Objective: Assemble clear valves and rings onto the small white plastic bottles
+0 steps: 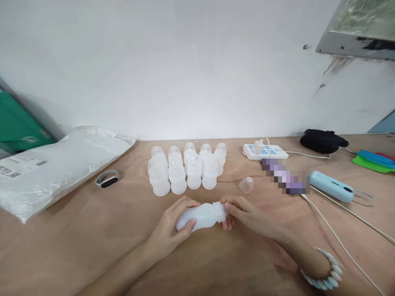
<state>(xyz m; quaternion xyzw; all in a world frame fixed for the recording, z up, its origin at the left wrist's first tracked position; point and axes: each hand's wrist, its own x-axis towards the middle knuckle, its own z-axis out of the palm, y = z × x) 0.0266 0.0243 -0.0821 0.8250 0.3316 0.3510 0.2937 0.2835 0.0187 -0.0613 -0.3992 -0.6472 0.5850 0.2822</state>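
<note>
My left hand (173, 226) is wrapped round the body of a white plastic bottle (202, 216) that lies on its side just above the wooden table (92, 242). My right hand (239, 211) pinches the bottle's neck and cap end. A loose clear cap (246, 184) lies on the table just beyond my right hand. Behind the hands stands a cluster of several identical white bottles with clear caps (187, 170).
A large white plastic bag (58, 164) lies at the left, with a smart band (107, 179) beside it. At the right are a white power strip (265, 151), a light-blue device (331, 186), white cables (342, 242), a black object (322, 141) and coloured sheets (375, 159). A white wall rises behind the table.
</note>
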